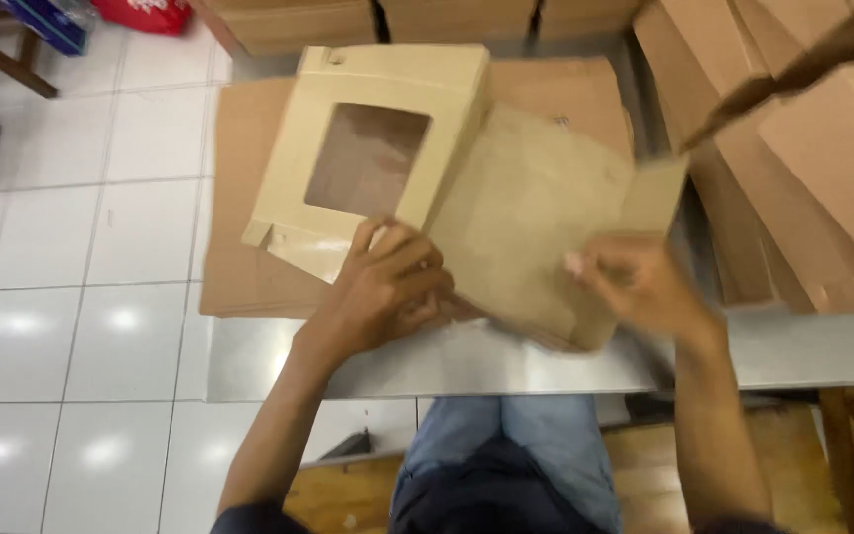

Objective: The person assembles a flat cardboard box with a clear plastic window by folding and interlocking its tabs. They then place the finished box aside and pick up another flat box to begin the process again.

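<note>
While the metal desk [506, 366] is carrying a stack of flat cardboard sheets [239, 277], both hands are gripping a partly folded kraft box [417, 158] with a window cut-out. Left hand [383, 292] is closing its fingers on the box's near edge; right hand [635, 282] is pinching a side flap [649, 193]. More cardboard blanks [803, 168] are lying to the right.

Single head-worn view, aimed steeply downward

The metal table [506, 366] is seen from close above; white floor tiles [71, 297] are taken in at left.
</note>
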